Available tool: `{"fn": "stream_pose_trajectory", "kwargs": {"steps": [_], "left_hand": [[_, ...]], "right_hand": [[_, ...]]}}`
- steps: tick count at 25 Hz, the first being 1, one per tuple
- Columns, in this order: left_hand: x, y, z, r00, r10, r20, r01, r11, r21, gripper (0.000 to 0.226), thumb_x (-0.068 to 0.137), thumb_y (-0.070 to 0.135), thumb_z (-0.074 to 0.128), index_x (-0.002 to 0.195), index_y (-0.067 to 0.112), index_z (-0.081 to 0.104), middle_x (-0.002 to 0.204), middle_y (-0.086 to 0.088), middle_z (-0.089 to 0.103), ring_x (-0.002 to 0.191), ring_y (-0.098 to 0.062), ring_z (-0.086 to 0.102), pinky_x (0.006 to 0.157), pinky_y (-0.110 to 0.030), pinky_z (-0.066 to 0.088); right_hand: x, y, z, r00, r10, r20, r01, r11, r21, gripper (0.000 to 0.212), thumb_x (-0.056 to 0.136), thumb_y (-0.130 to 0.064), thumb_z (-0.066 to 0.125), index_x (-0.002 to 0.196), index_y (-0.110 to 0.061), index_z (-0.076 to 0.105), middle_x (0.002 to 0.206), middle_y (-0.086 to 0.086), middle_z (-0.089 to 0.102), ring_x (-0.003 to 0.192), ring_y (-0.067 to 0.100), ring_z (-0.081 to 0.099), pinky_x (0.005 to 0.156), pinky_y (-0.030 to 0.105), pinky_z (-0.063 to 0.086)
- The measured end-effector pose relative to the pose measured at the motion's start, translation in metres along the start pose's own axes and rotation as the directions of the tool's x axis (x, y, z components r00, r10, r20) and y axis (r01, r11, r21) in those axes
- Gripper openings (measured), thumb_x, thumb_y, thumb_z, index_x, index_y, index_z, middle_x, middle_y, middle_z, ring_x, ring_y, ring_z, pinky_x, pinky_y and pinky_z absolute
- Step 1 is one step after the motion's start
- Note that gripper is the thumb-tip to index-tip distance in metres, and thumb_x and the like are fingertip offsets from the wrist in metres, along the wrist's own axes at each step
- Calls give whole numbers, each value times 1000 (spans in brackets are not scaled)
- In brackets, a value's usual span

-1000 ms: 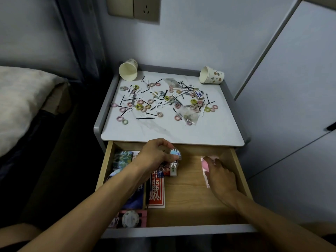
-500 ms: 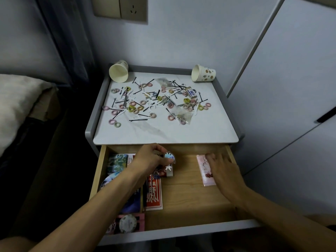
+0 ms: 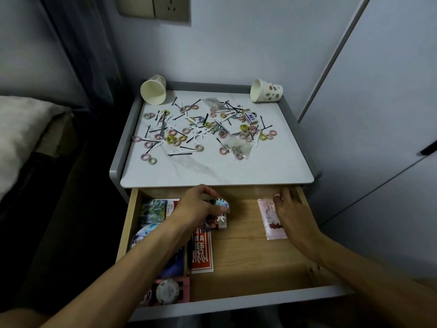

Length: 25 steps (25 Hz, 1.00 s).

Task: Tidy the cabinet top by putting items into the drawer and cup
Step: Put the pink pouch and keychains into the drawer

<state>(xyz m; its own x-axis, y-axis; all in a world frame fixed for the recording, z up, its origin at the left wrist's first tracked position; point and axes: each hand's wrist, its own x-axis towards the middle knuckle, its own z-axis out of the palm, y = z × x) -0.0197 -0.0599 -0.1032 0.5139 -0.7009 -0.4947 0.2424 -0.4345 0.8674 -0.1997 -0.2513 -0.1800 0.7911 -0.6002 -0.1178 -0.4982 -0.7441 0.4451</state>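
The open wooden drawer [image 3: 248, 256] sticks out below the white cabinet top [image 3: 272, 171]. Inside it, my left hand [image 3: 196, 207] grips a small charm [image 3: 222, 204] with a round blue picture, just above the drawer floor. Over at the drawer's right, my right hand [image 3: 293, 216] rests with relaxed fingers on the right edge of a flat pink packet [image 3: 268, 216]. Several small hair ties and black hairpins [image 3: 208, 129] lie scattered on the top, with a small white and blue box [image 3: 250, 117]. Two paper cups lie tipped over at the back, one left [image 3: 153, 92], one right [image 3: 267, 93].
The drawer's left side holds a patterned box [image 3: 153, 209], a red printed card [image 3: 201, 254] and a round badge [image 3: 168, 291]. A bed [image 3: 21, 129] stands to the left, and a pale wardrobe door [image 3: 378, 114] lies close on the right. There is a wall socket [image 3: 170, 7] above.
My right hand has slid to the right and its fingers have lifted, so more of the pink packet shows. My left hand stays on the charm, almost unmoved.
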Motion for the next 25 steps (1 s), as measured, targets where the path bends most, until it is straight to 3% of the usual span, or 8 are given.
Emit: {"fn": "stream_pose_trajectory", "kwargs": {"steps": [5,11,12,14,15,17,20,25], "left_hand": [[2,-2,1,999,40,6,-40,999,-11,26,79,-1,75,98,12,63,90,-13,69,65,-17,64,49,-22,50],[12,-9,3,997,82,0,-82,997,1,18,86,2,70,92,18,68,80,-4,70,63,-12,65,54,-21,50],[13,-10,3,997,79,-4,-79,997,-13,18,86,2,70,94,18,68,80,-3,70,62,-10,64,54,-20,49],[16,-13,3,997,72,-19,-73,995,-67,24,84,0,71,103,15,69,88,-4,72,65,-11,66,56,-20,50],[16,-15,4,997,70,-20,-71,993,-99,30,82,-1,72,108,14,68,95,-6,73,70,-12,67,60,-21,52],[17,-19,8,998,63,0,-62,990,-123,37,81,-1,73,114,12,66,104,-10,72,77,-15,70,65,-22,53],[18,-26,11,999,14,46,-7,988,-156,36,83,-2,70,116,10,66,99,-13,74,77,-21,72,69,-28,56],[15,-28,12,994,-99,43,107,842,-529,33,83,-6,65,114,6,66,100,-20,74,81,-28,72,66,-32,60]], "right_hand": [[1,-3,-2,999,-18,-32,21,997,80,41,86,-23,72,121,-8,58,125,13,53,88,19,66,71,24,55],[-1,-3,-13,971,31,-236,47,948,314,33,64,-22,86,91,-15,70,96,9,64,82,27,63,61,30,52],[-4,-7,-26,970,79,-229,55,849,526,25,74,-27,81,94,-19,69,98,3,65,85,21,63,66,28,51],[-16,-22,-56,996,88,17,-46,338,940,19,87,-34,70,101,-22,70,96,-6,69,85,13,66,73,29,55],[-23,-30,-71,989,-2,149,-149,37,988,19,89,-34,67,104,-21,69,94,-4,72,84,15,68,75,33,57],[-33,-47,-91,963,-148,226,-259,-268,928,21,91,-30,64,108,-18,68,95,1,74,87,19,71,80,36,57],[-29,-56,-95,966,-145,216,-254,-352,901,21,88,-21,69,105,-10,68,94,5,75,84,21,73,75,33,58],[-25,-57,-90,940,-194,281,-333,-340,880,22,83,-10,74,103,-8,66,90,7,76,77,21,73,64,27,55]]}}
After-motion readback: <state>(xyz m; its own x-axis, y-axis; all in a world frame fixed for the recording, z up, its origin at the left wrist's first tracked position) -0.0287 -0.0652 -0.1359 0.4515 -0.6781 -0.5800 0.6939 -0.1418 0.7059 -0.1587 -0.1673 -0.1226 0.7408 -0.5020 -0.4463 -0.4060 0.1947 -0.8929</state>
